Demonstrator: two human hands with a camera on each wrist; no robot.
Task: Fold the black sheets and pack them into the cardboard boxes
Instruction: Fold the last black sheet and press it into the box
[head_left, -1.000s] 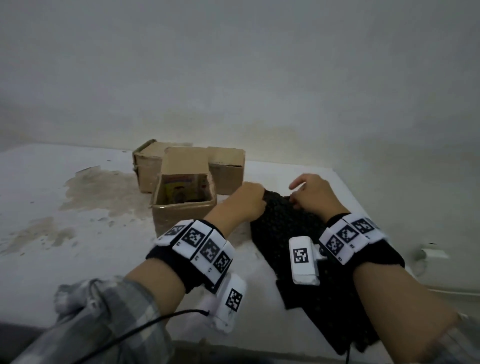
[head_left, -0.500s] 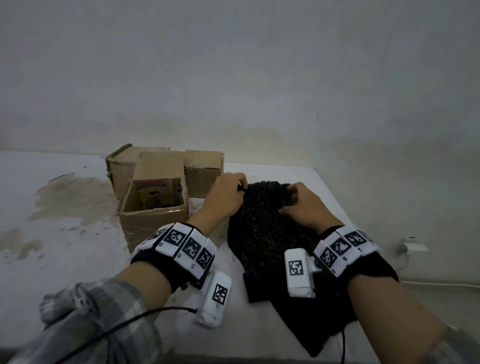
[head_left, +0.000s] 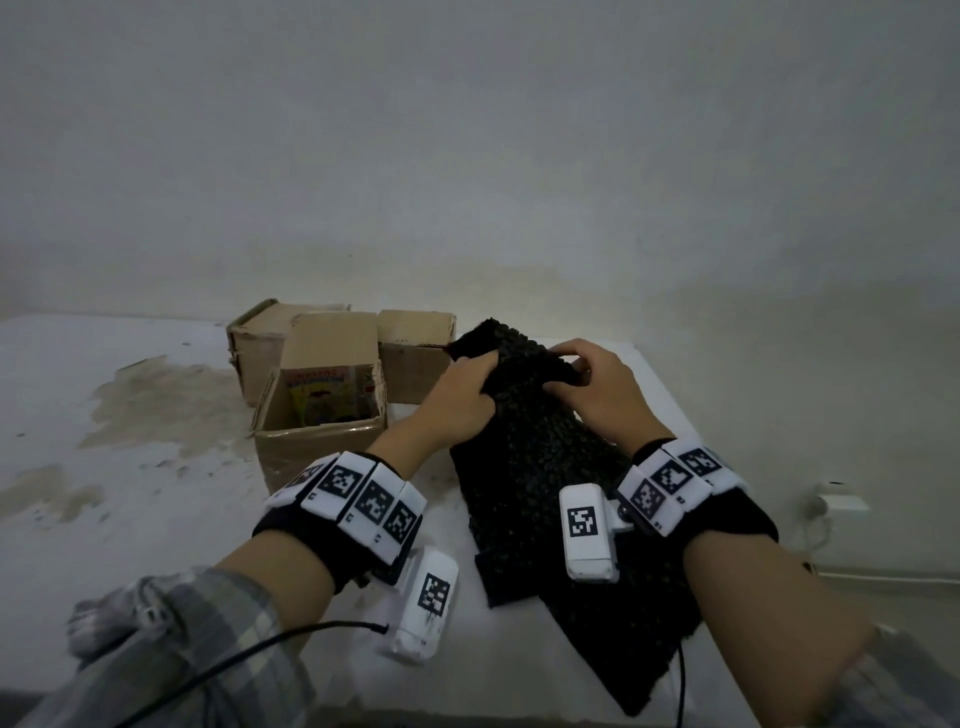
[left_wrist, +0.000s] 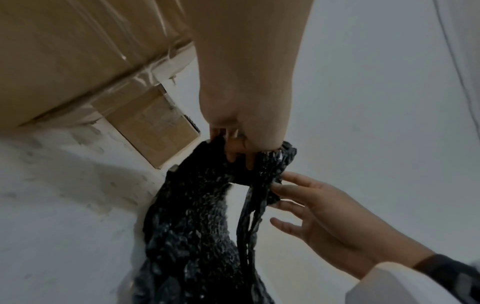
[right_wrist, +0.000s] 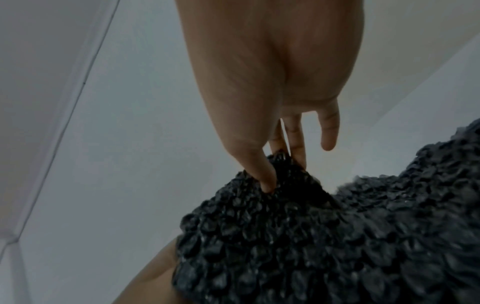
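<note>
The counter (head_left: 130, 519) carries three cardboard boxes (head_left: 322, 426) toward its back edge; the print inside the nearest is unreadable. The black sheet (head_left: 540, 467) drapes near the right edge, its far end lifted, gripped by left hand (head_left: 457, 405) and pinched by right hand (head_left: 597, 395).

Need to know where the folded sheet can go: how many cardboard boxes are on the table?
3: brown open cardboard box nearest, beside the left hand; second box behind it, left; third box behind it, right. More may be hidden.
</note>
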